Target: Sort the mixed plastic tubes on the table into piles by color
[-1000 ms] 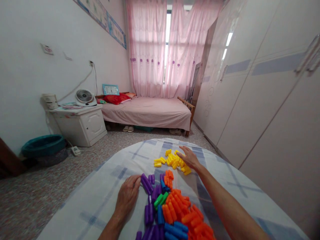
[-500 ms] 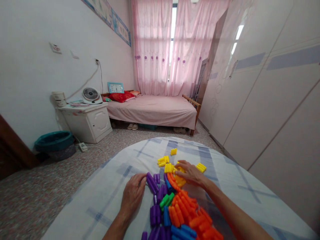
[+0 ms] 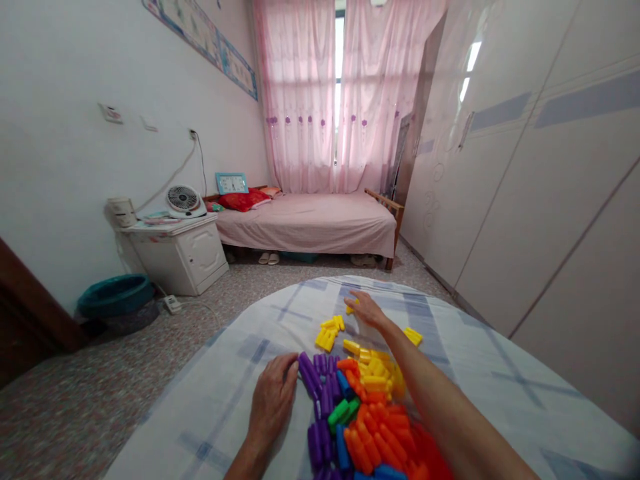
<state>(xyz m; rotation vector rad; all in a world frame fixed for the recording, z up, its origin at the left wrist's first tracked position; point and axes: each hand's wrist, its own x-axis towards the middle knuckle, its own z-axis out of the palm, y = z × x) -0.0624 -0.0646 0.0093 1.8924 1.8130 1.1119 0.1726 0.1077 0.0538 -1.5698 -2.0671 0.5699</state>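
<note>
My left hand [image 3: 274,398] lies on the cloth beside the purple plastic building blocks [image 3: 311,375], fingertips against the end of the nearest one, with no grip on it. Farther out, my right hand [image 3: 367,311] reaches over a single yellow block [image 3: 352,307]. Its fingers are stretched and apart, and part of that block shows under them. A small group of yellow blocks [image 3: 327,333] lies left of this hand. Under the right forearm is a pile of yellow blocks [image 3: 375,371], partly hidden. Orange blocks [image 3: 375,433], green blocks [image 3: 343,413] and blue blocks [image 3: 343,448] lie nearer me.
A checked white and blue cloth [image 3: 225,393] covers the rounded table. Another yellow piece [image 3: 413,336] lies right of the right forearm. Beyond stand a bed [image 3: 310,223], a white cabinet [image 3: 185,260] with a fan [image 3: 184,200], a bin [image 3: 117,297] and a wardrobe [image 3: 500,167].
My right hand has moved from the yellow pile out to the lone yellow block at the far side. Several yellow blocks have shifted. My left hand stays beside the purple blocks.
</note>
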